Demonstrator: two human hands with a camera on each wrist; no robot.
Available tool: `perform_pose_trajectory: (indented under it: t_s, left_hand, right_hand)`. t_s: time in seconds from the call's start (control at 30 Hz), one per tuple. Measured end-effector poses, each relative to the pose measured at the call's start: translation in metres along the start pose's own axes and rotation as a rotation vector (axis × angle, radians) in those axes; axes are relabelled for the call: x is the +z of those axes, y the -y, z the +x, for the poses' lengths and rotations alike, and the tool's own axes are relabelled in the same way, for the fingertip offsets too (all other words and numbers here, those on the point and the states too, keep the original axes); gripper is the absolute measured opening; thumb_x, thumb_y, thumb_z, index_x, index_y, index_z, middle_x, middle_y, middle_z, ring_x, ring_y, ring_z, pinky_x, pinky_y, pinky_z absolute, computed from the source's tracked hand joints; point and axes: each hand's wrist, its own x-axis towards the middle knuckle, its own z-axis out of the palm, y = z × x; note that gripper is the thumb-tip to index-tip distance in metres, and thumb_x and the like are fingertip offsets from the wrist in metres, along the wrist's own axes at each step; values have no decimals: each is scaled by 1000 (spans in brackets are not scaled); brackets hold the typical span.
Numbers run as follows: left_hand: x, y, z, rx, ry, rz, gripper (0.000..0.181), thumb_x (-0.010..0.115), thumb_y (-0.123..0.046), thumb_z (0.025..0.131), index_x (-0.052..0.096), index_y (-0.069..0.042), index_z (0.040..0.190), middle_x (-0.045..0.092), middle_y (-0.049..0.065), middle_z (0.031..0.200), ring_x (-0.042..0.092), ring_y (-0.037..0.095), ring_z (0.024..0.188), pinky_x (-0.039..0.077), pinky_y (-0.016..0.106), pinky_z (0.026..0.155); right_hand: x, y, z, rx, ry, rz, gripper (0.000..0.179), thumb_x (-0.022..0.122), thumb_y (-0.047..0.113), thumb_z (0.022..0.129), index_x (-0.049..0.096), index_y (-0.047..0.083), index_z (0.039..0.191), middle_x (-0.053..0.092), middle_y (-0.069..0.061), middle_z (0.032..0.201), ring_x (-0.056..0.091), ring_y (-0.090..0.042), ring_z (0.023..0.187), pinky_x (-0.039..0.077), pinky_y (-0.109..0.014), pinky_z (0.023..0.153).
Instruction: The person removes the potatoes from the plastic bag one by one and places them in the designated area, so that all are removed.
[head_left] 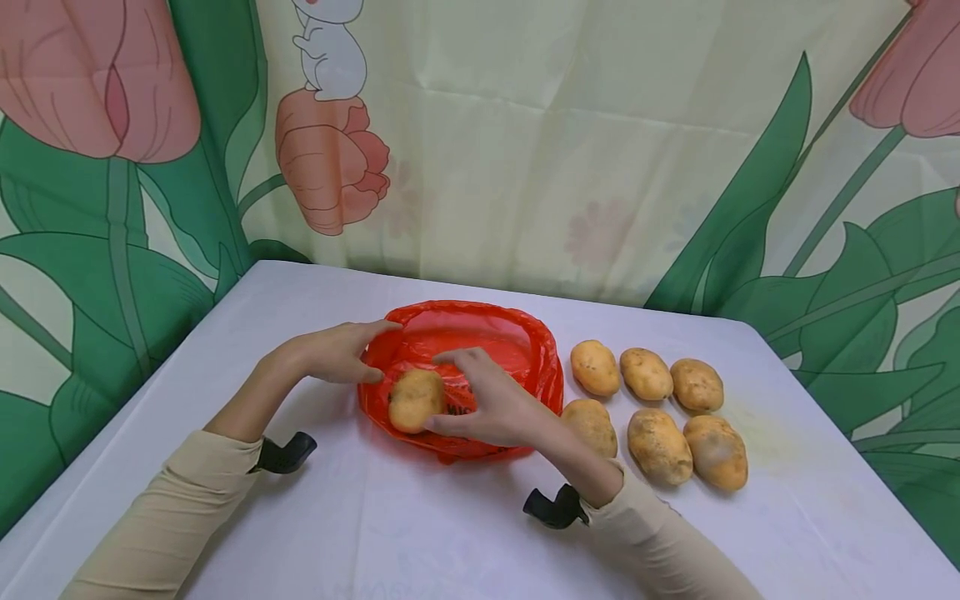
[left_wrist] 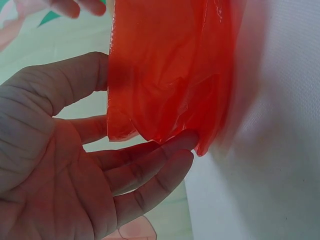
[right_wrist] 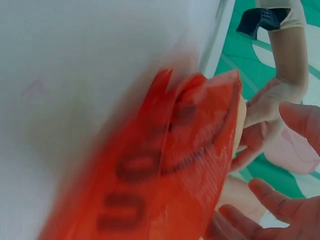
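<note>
A red plastic bag (head_left: 487,312) stands on the table with its mouth spread wide. At its front left is a potato (head_left: 416,402), lying between the two hands and partly showing past the bag's rim in the right wrist view. My left hand (head_left: 341,354) is at the bag's left rim, fingers loosely extended; in the left wrist view some fingertips (left_wrist: 187,140) touch the bag's outer wall, and the thumb tip is hidden behind the plastic. Over the bag's front, my right hand (head_left: 491,404) has its fingers spread, its thumb close beside the potato.
Several more potatoes (head_left: 660,446) lie in two rows to the right of the bag, one of them (head_left: 590,427) partly behind the right forearm. A white cloth covers the table (head_left: 300,533). Behind it hangs a flower-printed curtain (head_left: 525,167).
</note>
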Motion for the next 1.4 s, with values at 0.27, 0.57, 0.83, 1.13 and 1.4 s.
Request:
perform_pose_trajectory:
  t_s: [0.27, 0.57, 0.83, 1.13, 1.4]
  left_hand:
    - [-1, 1, 0, -8, 5, -3, 78, 70, -18, 92, 31, -5, 159, 45, 22, 154, 42, 43, 140, 49, 58, 104]
    - [-1, 1, -1, -10, 3, 3, 77, 69, -19, 92, 32, -5, 158, 46, 23, 153, 43, 43, 140, 49, 57, 104]
    - [0, 1, 1, -8, 7, 1, 76, 69, -17, 92, 33, -4, 158, 45, 22, 154, 42, 42, 140, 48, 57, 105]
    - [-1, 0, 1, -9, 9, 10, 75, 68, -17, 92, 33, -4, 158, 45, 22, 154, 41, 43, 141, 46, 59, 107]
    - [0, 1, 0, -19, 14, 5, 76, 70, -17, 92, 34, -5, 158, 45, 22, 153, 41, 43, 141, 48, 58, 106]
  right_hand:
    - [9, 1, 7, 20, 22, -14, 70, 80, 40, 87, 48, 18, 145, 48, -7, 144, 52, -25, 130, 51, -50, 102]
    - [15, -1, 15, 39, 18, -13, 69, 81, 40, 86, 50, 15, 142, 49, -8, 142, 52, -22, 126, 52, -48, 101]
    - [20, -5, 20, 44, 10, 10, 66, 83, 38, 84, 51, 15, 137, 51, -7, 132, 55, -22, 119, 53, -45, 99]
    - [23, -6, 23, 58, 18, 5, 65, 85, 34, 83, 49, 16, 134, 53, -4, 124, 57, -18, 110, 55, -39, 92]
    - [27, -4, 26, 82, 38, 4, 72, 87, 37, 80, 45, 18, 135, 54, 1, 123, 57, -15, 109, 54, -35, 88]
